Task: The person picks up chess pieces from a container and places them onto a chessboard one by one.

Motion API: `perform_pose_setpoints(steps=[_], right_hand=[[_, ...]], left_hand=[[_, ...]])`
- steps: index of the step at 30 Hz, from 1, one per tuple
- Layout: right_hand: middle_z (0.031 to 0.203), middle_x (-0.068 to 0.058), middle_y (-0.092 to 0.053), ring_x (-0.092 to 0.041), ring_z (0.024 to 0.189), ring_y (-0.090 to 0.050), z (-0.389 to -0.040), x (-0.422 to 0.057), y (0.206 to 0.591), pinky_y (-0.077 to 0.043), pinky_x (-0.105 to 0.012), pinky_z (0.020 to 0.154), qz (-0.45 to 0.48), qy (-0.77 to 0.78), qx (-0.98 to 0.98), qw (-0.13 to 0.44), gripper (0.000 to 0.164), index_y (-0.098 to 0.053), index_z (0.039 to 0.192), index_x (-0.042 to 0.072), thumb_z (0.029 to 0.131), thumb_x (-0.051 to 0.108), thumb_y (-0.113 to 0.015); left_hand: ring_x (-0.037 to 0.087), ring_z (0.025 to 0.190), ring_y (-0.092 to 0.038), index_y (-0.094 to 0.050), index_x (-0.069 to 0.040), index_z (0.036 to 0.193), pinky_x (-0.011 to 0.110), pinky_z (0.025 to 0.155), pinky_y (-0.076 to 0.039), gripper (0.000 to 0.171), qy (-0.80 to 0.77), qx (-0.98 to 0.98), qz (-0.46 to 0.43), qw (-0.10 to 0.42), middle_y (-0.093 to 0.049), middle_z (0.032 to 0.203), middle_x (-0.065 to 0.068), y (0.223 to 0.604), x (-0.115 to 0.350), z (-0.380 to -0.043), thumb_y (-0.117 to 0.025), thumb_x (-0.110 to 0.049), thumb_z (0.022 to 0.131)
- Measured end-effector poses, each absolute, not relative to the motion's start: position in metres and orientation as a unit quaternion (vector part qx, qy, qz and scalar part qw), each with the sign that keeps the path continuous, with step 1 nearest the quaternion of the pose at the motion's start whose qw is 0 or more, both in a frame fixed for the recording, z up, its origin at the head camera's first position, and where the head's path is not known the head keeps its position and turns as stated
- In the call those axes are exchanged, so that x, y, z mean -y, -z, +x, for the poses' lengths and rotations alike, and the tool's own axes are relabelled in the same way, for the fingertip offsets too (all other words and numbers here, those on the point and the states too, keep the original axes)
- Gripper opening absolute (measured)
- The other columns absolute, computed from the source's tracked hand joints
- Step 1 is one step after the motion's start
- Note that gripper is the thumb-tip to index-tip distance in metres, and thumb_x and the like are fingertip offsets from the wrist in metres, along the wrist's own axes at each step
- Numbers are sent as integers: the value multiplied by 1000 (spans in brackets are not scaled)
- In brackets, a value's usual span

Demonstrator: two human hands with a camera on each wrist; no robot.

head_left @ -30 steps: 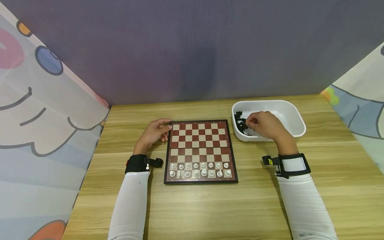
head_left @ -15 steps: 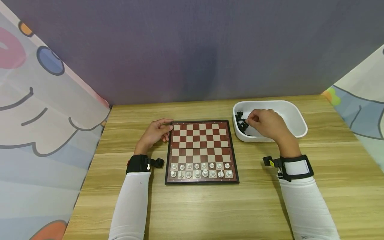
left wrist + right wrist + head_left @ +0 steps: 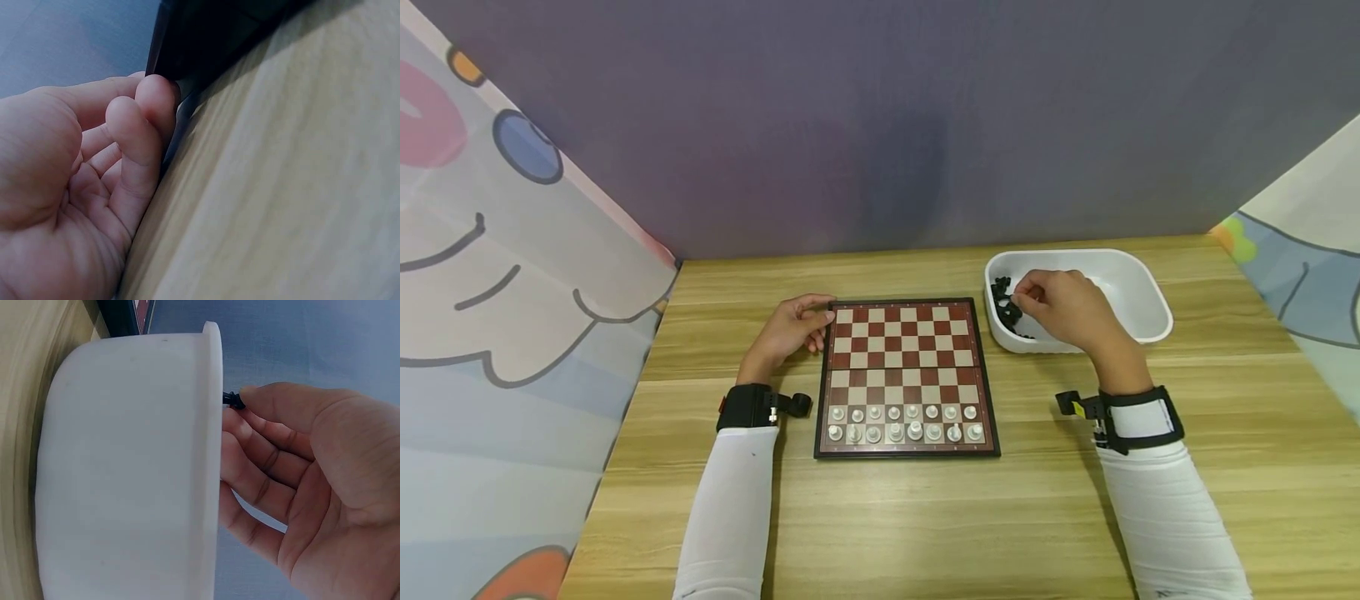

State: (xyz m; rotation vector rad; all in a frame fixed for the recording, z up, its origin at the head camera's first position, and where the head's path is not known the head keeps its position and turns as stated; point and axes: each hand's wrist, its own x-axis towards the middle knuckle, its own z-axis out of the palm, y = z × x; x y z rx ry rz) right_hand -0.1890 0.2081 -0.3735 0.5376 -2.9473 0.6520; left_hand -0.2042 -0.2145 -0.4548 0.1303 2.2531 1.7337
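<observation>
My left hand [image 3: 786, 333] holds the far left corner of the chessboard [image 3: 891, 379], thumb at its rim; in the left wrist view curled fingers [image 3: 134, 125] meet the dark board edge [image 3: 206, 44]. White chess pieces [image 3: 895, 432] stand in two rows on the board's near side. Over the left part of the white tub [image 3: 1138, 308], my right hand [image 3: 1067, 308] pinches a black chess piece [image 3: 234, 400] between thumb and finger. The tub's wall hides that piece's lower part in the right wrist view. Several more black chess pieces [image 3: 1006, 312] lie in the tub's left end.
The wooden table [image 3: 895, 525] carries the board and, to its right, the tub. A grey panel [image 3: 880, 125] rises behind the table's far edge. Printed cartoon sheets [image 3: 497, 275] stand along the sides.
My right hand has risen slightly from among the black pieces, with a piece pinched in its fingertips. The left hand stays at the board's corner. The head view has shifted slightly.
</observation>
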Motion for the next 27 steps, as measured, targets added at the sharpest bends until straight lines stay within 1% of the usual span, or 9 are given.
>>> perform_pose_setpoints(steps=[8,13,18,27], right_hand=[[77,7,-57,-12,68,-51,-189,-200,375,-40,-33,59,186,-223,955,55,12,-62,93,19,91,28,-55],[77,7,-57,-12,67,-51,-189,-191,377,-41,-33,59,198,-230,951,64,13,-63,97,17,90,25,-55],[79,7,-58,-12,68,-51,-188,-182,380,-41,-32,61,207,-242,945,75,12,-64,97,17,89,22,-57],[87,7,-60,-11,69,-51,-187,-168,386,-42,-31,62,238,-228,941,76,12,-64,98,18,90,22,-57]], left_hand=[[26,62,-56,-53,-22,127,38,55,-49,42,-604,-782,45,146,-55,84,18,456,214,-206,-61,-30,87],[26,61,-56,-52,-21,128,37,55,-49,44,-607,-780,44,149,-54,83,19,456,215,-205,-62,-30,86],[25,61,-56,-52,-20,128,36,55,-49,44,-607,-778,44,152,-54,84,19,456,216,-204,-62,-30,86],[25,60,-56,-51,-19,129,37,55,-49,45,-615,-773,41,149,-54,82,18,456,214,-205,-62,-28,86]])
